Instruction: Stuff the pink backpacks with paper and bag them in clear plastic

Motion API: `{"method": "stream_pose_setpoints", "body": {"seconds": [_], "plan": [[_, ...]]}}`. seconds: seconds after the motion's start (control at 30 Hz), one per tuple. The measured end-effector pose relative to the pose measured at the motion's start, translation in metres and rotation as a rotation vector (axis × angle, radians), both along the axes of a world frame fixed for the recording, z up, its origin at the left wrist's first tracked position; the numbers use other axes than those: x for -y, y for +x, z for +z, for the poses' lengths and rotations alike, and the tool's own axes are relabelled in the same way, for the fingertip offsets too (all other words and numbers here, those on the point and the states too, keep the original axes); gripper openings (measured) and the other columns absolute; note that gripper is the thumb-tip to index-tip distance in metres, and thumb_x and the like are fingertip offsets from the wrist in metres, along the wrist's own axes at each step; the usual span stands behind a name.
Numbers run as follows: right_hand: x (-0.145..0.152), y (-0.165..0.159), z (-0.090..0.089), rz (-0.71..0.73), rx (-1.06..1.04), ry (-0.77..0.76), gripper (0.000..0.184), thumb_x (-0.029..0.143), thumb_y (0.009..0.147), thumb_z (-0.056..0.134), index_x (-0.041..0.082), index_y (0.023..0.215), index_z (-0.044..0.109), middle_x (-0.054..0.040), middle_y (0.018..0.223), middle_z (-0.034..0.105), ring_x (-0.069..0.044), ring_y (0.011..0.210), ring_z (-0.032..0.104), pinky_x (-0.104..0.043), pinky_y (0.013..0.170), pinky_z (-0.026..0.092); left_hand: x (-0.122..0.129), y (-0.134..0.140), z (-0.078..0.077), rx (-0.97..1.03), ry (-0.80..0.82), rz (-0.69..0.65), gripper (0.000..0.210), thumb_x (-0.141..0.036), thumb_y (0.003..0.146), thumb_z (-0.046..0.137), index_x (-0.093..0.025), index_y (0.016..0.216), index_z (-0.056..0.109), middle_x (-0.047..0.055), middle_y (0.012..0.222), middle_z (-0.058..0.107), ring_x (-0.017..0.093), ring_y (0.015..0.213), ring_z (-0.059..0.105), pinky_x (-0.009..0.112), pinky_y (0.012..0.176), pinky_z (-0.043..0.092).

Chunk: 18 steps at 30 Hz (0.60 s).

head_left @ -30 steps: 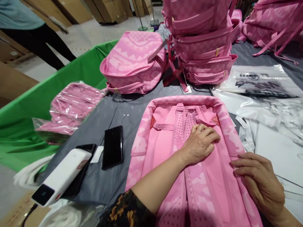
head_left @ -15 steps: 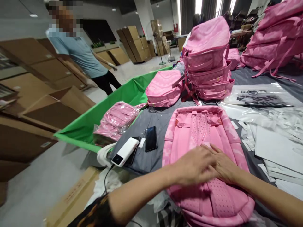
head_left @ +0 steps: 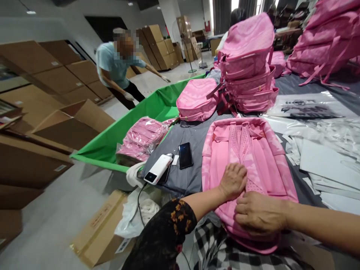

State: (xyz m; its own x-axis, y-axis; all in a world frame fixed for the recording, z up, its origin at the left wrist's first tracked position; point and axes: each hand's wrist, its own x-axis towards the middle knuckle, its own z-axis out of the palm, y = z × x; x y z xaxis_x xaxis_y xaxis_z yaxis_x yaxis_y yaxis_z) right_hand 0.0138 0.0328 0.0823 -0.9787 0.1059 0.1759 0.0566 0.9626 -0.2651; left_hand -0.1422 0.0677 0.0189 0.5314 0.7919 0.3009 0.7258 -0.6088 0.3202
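A pink backpack [head_left: 270,157] lies flat in front of me at the table's near edge, its back panel and perforated shoulder straps [head_left: 236,138] facing up. On the middle of that panel my left hand [head_left: 233,180] is closed, fingers curled over a strap. Just below and to the right, my right hand [head_left: 260,213] makes a loose fist on the lower strap, its knuckles up. The two hands almost touch. What lies inside the curled fingers is mostly hidden.
Left of the backpack are a black phone [head_left: 185,155] and a white power bank [head_left: 158,169] with a cable. A green bin [head_left: 98,152] holds a bagged backpack. Stacked pink backpacks [head_left: 247,71] stand behind; white sheets [head_left: 329,165] lie right. A co-worker [head_left: 115,67] leans toward the bin.
My hands have moved apart from overlapping; the right came down the backpack and both closed on the straps. The co-worker has bent forward, an arm reaching out over the bin.
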Motion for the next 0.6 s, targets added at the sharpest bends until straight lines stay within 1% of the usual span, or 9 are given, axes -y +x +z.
{"method": "stream_pose_setpoints", "body": {"seconds": [0.07,0.1,0.17,0.23,0.3,0.37,0.47,0.53,0.6], "plan": [[-0.002,-0.005,-0.017,0.072,0.038,-0.031,0.008,0.021,0.091,0.052,0.020,0.084,0.056,-0.0012,0.076,0.062,-0.016,0.065,0.048,-0.032,0.060,0.034,-0.001,0.000,0.001,0.084,0.026,0.200,0.033,-0.030,0.100,0.048,-0.014,0.127,0.059,0.015,0.132,0.059,0.027,0.124,0.050,0.045,0.109,0.040],[-0.006,-0.006,-0.029,0.076,0.030,-0.047,0.008,0.020,0.091,0.051,0.020,0.086,0.056,-0.0009,0.076,0.061,-0.016,0.064,0.047,-0.031,0.059,0.032,-0.003,0.001,0.001,0.105,0.031,0.241,0.035,-0.031,0.101,0.049,-0.015,0.130,0.058,0.014,0.134,0.058,0.027,0.127,0.048,0.046,0.111,0.040],[-0.016,-0.005,-0.052,0.079,-0.012,-0.057,0.008,0.021,0.092,0.049,0.020,0.087,0.055,-0.0003,0.074,0.060,-0.015,0.063,0.046,-0.031,0.060,0.031,-0.008,0.003,0.000,0.107,0.032,0.235,0.036,-0.031,0.100,0.050,-0.017,0.132,0.058,0.012,0.134,0.059,0.027,0.130,0.048,0.046,0.113,0.039],[-0.020,-0.004,-0.064,0.058,-0.055,-0.004,0.010,0.024,0.092,0.048,0.020,0.086,0.055,-0.0010,0.073,0.060,-0.016,0.063,0.046,-0.032,0.060,0.031,-0.010,0.006,-0.001,0.080,0.016,0.210,0.036,-0.030,0.100,0.050,-0.018,0.134,0.058,0.011,0.135,0.060,0.027,0.132,0.048,0.047,0.115,0.038],[-0.013,-0.002,-0.061,-0.023,-0.121,0.092,0.013,0.023,0.093,0.046,0.020,0.084,0.054,-0.0021,0.072,0.059,-0.016,0.065,0.047,-0.033,0.062,0.032,-0.004,0.010,-0.001,0.043,-0.023,0.245,0.039,-0.029,0.101,0.049,-0.017,0.137,0.058,0.013,0.139,0.059,0.030,0.135,0.047,0.051,0.117,0.036],[-0.003,0.002,-0.048,-0.144,-0.226,0.197,0.019,0.017,0.095,0.042,0.020,0.081,0.054,-0.0021,0.070,0.058,-0.016,0.065,0.048,-0.033,0.062,0.032,0.012,0.013,-0.002,0.009,-0.088,0.257,0.045,-0.029,0.101,0.047,-0.015,0.143,0.055,0.015,0.146,0.055,0.034,0.142,0.041,0.055,0.121,0.030],[-0.008,0.014,-0.029,-0.222,-0.273,0.315,0.023,0.013,0.097,0.040,0.020,0.084,0.058,-0.0020,0.072,0.061,-0.016,0.066,0.051,-0.033,0.064,0.036,0.039,0.012,-0.002,-0.020,-0.182,0.139,0.063,-0.042,0.098,0.053,-0.014,0.153,0.043,0.018,0.158,0.042,0.039,0.149,0.029,0.058,0.123,0.024],[-0.035,0.026,-0.022,-0.357,-0.195,0.355,0.021,0.017,0.097,0.043,0.019,0.100,0.064,-0.0068,0.090,0.070,-0.018,0.080,0.060,-0.034,0.075,0.043,0.048,0.008,0.006,-0.028,-0.219,0.063,0.082,-0.059,0.091,0.058,-0.015,0.157,0.036,0.018,0.163,0.034,0.042,0.150,0.026,0.059,0.122,0.025],[-0.072,0.037,-0.024,-0.649,-0.099,0.337,0.035,0.019,0.097,0.042,0.016,0.125,0.063,-0.0150,0.123,0.068,-0.024,0.111,0.062,-0.042,0.096,0.045,0.043,0.004,0.026,-0.054,-0.273,0.034,0.088,-0.070,0.087,0.058,-0.015,0.155,0.041,0.020,0.157,0.042,0.043,0.142,0.038,0.059,0.117,0.032]]}}
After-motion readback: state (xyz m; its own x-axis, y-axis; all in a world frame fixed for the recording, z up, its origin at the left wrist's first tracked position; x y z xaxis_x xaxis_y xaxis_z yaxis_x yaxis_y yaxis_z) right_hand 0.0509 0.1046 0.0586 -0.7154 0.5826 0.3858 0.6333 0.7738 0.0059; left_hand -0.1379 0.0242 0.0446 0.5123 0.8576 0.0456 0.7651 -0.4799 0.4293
